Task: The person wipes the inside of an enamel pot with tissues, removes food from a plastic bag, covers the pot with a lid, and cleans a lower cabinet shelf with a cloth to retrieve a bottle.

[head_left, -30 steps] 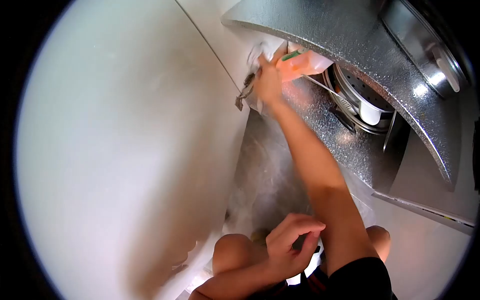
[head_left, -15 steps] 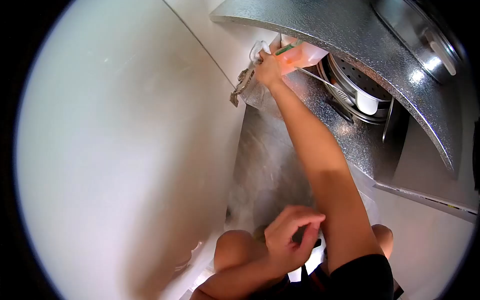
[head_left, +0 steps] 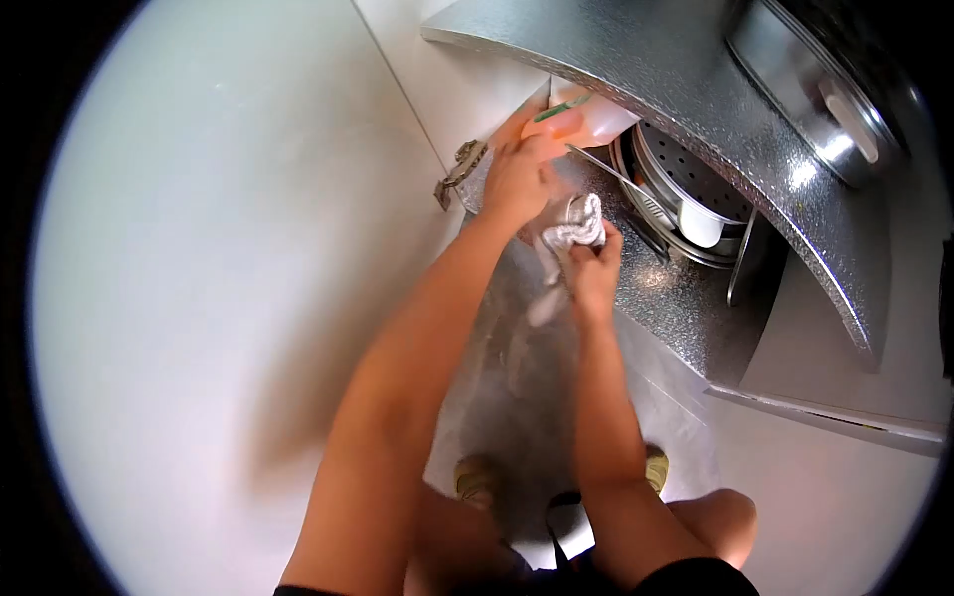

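Observation:
My right hand [head_left: 596, 266] is closed around a bunched white cloth [head_left: 576, 226], whose lower end hangs loose and blurred. To its left, my left hand [head_left: 519, 184] reaches into the cabinet corner. Its fingers overlap the lower side of a translucent pink-orange plastic thing [head_left: 586, 119] with a green strip on it; they are blurred and partly hidden. A thin metal utensil [head_left: 628, 182] slants from beside this thing towards the stacked pans.
Pans and a perforated steamer insert [head_left: 686, 164] stand on the speckled lower shelf [head_left: 686, 308]. The curved upper shelf [head_left: 596, 40] overhangs them and carries a steel pot [head_left: 820, 99]. A metal hinge [head_left: 460, 174] joins the large white door [head_left: 248, 248] at left.
My right hand has drawn the white cloth out of the corner, down towards me. My left hand has risen from near my knees to the pink-orange thing. The view has shifted slightly.

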`<state>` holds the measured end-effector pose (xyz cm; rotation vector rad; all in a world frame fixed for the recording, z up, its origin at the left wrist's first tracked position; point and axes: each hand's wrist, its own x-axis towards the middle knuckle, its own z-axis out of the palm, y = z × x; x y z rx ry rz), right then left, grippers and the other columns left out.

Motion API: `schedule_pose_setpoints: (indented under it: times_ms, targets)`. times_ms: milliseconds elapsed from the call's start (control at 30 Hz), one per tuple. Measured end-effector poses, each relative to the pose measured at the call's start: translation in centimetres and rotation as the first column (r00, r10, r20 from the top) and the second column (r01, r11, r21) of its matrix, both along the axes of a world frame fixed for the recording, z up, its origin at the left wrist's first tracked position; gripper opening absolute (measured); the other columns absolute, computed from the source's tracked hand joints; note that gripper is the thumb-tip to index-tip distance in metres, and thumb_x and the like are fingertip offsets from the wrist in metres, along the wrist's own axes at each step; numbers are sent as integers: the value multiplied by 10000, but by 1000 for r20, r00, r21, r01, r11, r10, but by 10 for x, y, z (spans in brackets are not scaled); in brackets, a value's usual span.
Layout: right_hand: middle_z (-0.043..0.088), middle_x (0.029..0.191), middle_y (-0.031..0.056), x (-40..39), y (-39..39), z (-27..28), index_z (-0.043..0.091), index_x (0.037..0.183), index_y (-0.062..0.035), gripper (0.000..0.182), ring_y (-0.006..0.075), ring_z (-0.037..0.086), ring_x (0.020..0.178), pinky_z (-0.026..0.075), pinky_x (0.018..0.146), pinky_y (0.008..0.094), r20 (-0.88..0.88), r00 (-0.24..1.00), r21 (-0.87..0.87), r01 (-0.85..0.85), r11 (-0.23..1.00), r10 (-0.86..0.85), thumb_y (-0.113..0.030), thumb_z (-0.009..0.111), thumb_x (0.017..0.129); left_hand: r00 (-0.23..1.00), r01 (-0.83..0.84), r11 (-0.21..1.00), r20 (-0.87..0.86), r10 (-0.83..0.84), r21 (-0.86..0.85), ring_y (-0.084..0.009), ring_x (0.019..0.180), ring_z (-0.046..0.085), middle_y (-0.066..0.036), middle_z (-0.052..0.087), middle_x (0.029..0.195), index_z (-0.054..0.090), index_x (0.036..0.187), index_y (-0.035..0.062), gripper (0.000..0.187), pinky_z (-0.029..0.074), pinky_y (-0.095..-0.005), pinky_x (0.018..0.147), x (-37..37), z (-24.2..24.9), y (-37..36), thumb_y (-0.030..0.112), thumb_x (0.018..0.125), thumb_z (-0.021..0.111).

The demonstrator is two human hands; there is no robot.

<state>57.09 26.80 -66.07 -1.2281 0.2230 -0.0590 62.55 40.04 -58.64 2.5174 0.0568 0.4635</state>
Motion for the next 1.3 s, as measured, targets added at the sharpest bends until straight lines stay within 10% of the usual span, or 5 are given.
schedule_pose_setpoints:
  times_ms: [133,333,733,1000,1300]
  targets:
    - [603,1033,224,12,-36,-9,479,1191,-5,395,371,595,890,465,820,422,129,988,-766,43,641,88,-12,541,800,999,-38,998,7,38,42,-325,1201,378,-120,426,1317,553,1218,174,479,311,-368,1033,50,-25,-35,157,753,668]
    - [571,990,211,6,-67,-15,526,1196,-43,417,349,568,846,408,701,453,486,851,-873,484,59,200,-51,576,782,986,-24,994,163,41,-105,-284,1164,426,-116,447,1272,631,1119,154,429,382,-371,967,80,-53,-21,204,710,752]
    - [624,864,221,-26,-22,125,548,1127,-4,273,377,628,769,509,680,414,569,639,-730,101,676,518,-61,563,860,986,-165,556,-140,88,-814,-123,701,596,-60,638,837,623,946,-20,244,504,-286,601,-71,-9,38,169,810,698]
    - [641,692,186,-15,10,251,665,937,-22,625,370,641,722,508,666,440,35,642,-968,213,-135,766,-582,388,909,985,-119,235,-146,-97,-965,-157,775,636,-113,662,928,621,988,-59,253,542,-311,685,-181,31,3,83,798,708]
    - [637,717,185,-87,6,320,660,720,2,634,343,629,697,507,627,408,-115,410,-922,296,-252,905,-595,482,838,979,85,-2,84,-185,-996,-160,897,628,-110,657,1004,610,1036,-54,384,519,-325,799,-272,69,-24,170,765,765]
